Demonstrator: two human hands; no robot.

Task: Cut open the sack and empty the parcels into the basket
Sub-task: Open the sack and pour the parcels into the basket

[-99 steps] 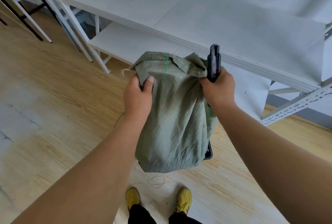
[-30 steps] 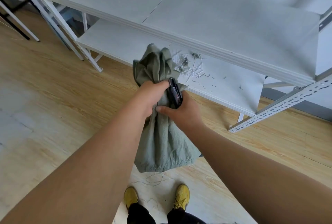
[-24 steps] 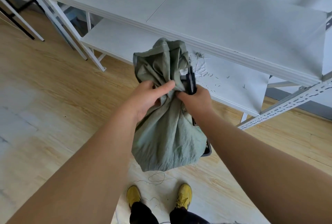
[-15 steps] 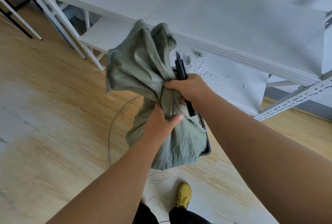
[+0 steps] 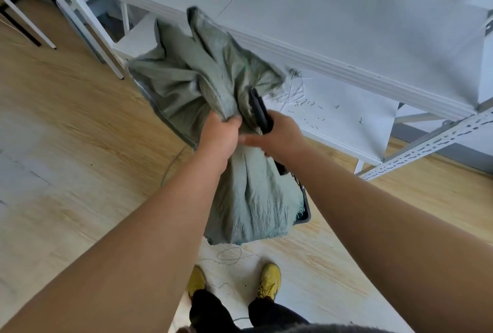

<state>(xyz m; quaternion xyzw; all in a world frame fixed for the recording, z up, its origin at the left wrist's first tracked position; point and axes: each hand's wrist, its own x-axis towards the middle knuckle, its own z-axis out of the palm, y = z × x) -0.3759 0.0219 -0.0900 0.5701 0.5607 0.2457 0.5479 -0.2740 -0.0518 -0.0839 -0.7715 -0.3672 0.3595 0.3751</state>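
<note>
A limp grey-green woven sack (image 5: 202,84) hangs bunched in front of me, its frayed cut edge (image 5: 248,236) down near the floor. My left hand (image 5: 220,136) grips the gathered cloth at its middle. My right hand (image 5: 277,136) holds a black cutter (image 5: 260,112) that points up against the sack, and its fingers reach toward the cloth under my left hand. A dark basket (image 5: 304,212) stands on the floor behind the sack, only its right rim showing. No parcels are visible.
A white metal shelving unit (image 5: 346,39) stands right behind the sack, with thread scraps (image 5: 298,97) on its lower board. Loose string (image 5: 229,255) lies on the wooden floor by my yellow shoes (image 5: 269,279). Table legs (image 5: 24,20) stand at far left.
My left hand moved up from the sack's lower part to grip the bunched middle. The upper part of the sack flopped over to the left and both hands came close together.
</note>
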